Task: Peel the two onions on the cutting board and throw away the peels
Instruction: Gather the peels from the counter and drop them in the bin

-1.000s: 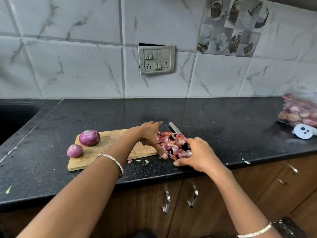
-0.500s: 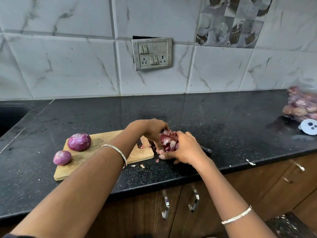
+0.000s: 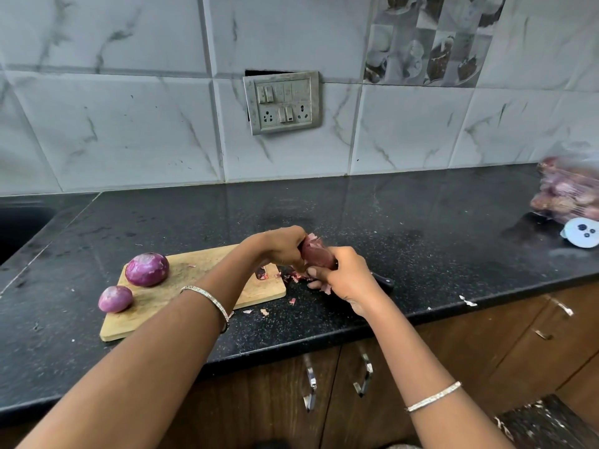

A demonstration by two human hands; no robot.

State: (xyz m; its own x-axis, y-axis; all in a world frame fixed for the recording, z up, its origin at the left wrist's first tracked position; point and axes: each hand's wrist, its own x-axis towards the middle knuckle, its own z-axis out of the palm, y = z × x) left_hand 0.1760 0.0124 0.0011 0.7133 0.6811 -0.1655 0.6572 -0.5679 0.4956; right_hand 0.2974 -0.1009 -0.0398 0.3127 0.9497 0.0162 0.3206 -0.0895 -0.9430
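Note:
Two peeled purple onions lie on the wooden cutting board (image 3: 181, 322): a large one (image 3: 147, 269) at the back left and a small one (image 3: 115, 298) near the left edge. Just right of the board, my left hand (image 3: 279, 246) and my right hand (image 3: 345, 278) cup a bunch of reddish onion peels (image 3: 316, 256) between them, fingers curled round it, slightly above the counter. A few small peel bits (image 3: 295, 278) lie on the black counter under the hands and by the board's front right corner.
A black knife handle (image 3: 384, 280) pokes out behind my right hand. A plastic bag of onions (image 3: 567, 192) and a white round tag (image 3: 581, 236) sit at the far right. A sink (image 3: 16, 228) is at the far left. Cabinet doors with handles are below the counter edge.
The scattered peels have been swept together and gathered between both hands, which closed in on each other and now lift the bunch off the counter.

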